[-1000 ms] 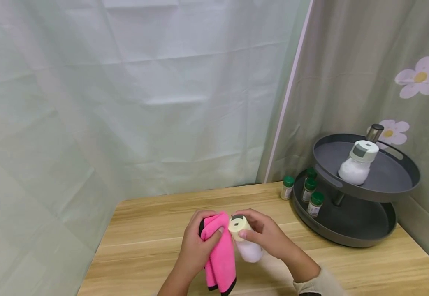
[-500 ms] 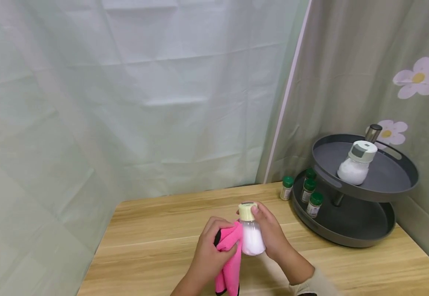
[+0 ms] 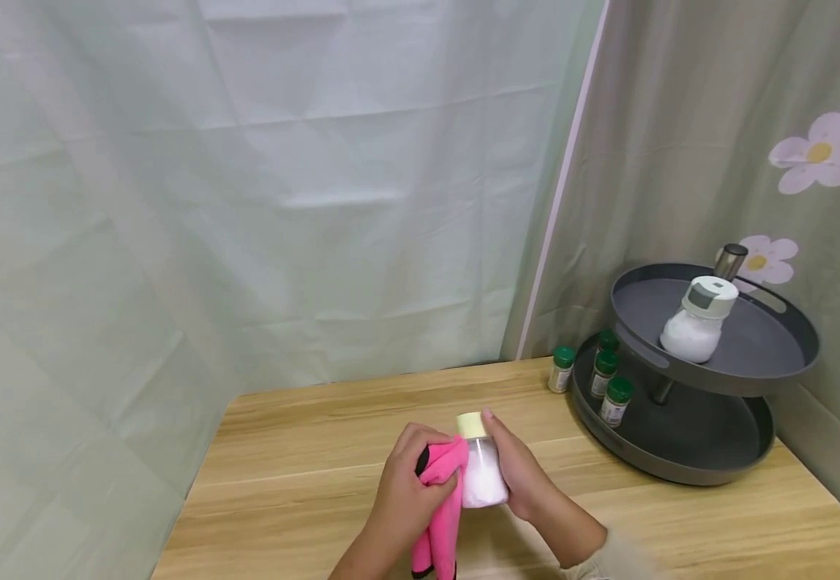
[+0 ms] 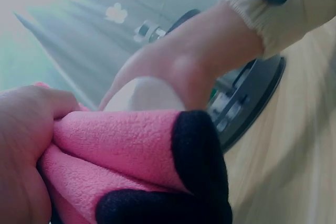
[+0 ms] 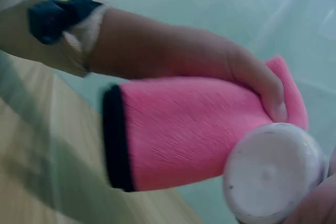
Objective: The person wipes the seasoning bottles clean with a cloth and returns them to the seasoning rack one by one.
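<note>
A pink cloth with black edging [image 3: 448, 515] hangs folded from my left hand [image 3: 408, 487], whose fingers and thumb grip it. The cloth touches the side of a clear shaker bottle [image 3: 483, 475] filled with white powder and topped by a cream lid. My right hand [image 3: 524, 475] holds this bottle from its right side, above the table, thumb up by the lid. In the right wrist view the bottle's round base [image 5: 270, 174] faces the camera beside the cloth [image 5: 184, 135]. In the left wrist view the cloth [image 4: 121, 140] hides much of the bottle.
A dark grey two-tier tray stand [image 3: 680, 467] stands on the wooden table [image 3: 304, 475] at right. Its upper tier carries a similar white-filled bottle [image 3: 695, 326]; green-capped spice jars [image 3: 615, 403] stand on the lower tier. Another green-capped jar [image 3: 560, 370] stands beside it. Curtains hang behind.
The bottle has gone from tilted, lid toward the camera, to nearly upright, and my right hand has shifted from its lid to its side. My left hand keeps the cloth against it.
</note>
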Demonstrator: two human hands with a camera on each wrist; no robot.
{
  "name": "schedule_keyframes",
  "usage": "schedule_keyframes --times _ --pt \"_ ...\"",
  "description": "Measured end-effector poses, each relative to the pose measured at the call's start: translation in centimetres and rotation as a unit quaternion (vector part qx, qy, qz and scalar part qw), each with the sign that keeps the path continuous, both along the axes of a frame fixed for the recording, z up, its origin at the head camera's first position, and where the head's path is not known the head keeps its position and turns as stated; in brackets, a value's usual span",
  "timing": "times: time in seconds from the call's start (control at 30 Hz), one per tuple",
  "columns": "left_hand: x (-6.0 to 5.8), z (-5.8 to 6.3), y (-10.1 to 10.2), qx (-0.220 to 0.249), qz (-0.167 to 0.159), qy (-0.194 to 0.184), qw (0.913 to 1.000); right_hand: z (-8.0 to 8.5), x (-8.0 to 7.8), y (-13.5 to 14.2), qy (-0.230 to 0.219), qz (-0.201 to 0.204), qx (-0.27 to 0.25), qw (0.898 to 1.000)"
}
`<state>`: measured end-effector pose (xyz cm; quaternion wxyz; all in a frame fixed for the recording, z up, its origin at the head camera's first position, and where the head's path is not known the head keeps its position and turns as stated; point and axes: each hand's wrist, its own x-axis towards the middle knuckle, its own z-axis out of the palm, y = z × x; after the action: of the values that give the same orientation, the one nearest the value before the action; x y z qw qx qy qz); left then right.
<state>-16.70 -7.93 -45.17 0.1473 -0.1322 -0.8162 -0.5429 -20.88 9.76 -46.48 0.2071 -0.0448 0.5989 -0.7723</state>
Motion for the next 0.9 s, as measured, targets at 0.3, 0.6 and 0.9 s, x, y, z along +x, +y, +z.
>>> schedule_keyframes --times 0.3,0.6,0.9 --pt "-1.3 0.0 -2.2 0.039 0.052 -0.014 0.9978 0.0 0.9 -0.6 0.062 0.109 0.017 0.992" --pt "-0.3 0.0 -0.5 0.011 -0.012 -0.020 0.9997 -0.3 -0.4 0.2 0.056 0.021 -0.012 0.998" --pt "0.8 -0.2 0.7 -0.006 -0.088 -0.013 0.9960 -0.7 -1.3 0.9 0.011 -0.024 -0.060 0.998"
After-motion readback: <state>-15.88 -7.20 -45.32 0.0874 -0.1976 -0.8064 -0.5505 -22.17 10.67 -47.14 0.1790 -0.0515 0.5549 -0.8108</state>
